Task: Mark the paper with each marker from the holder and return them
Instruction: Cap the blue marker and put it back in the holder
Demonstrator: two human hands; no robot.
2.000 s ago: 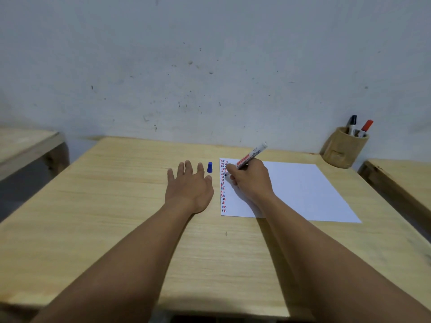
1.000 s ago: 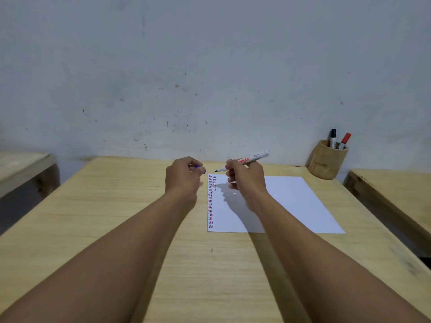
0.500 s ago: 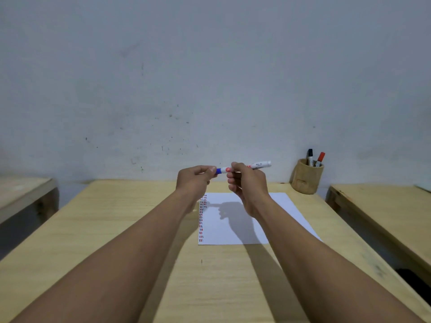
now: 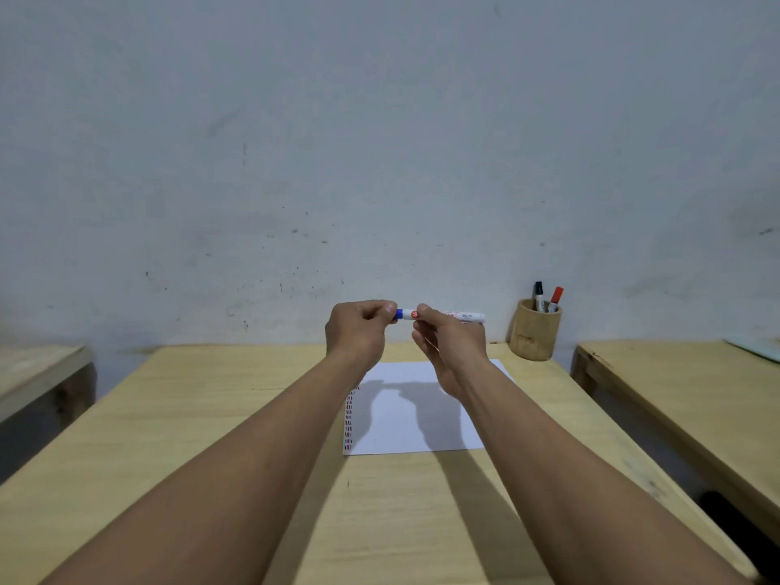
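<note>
I hold a white marker (image 4: 464, 317) level in the air above the table, its barrel gripped by my right hand (image 4: 449, 344). My left hand (image 4: 358, 331) pinches the blue cap (image 4: 399, 314), which sits on the marker's left end. Below them lies the white paper (image 4: 422, 415), with a column of short red and blue marks along its left edge. At the table's far right corner stands a wooden holder (image 4: 535, 331) with a black marker (image 4: 538, 294) and a red marker (image 4: 555, 298) upright in it.
The wooden table (image 4: 211, 437) reaches back to a grey wall. A second wooden table (image 4: 696, 386) stands to the right across a narrow gap, and another table edge (image 4: 38, 369) shows at the left.
My right hand lifted the marker off the paper. My left hand picked the blue cap up from the table and brought it onto the marker's tip. The view tilted upward.
</note>
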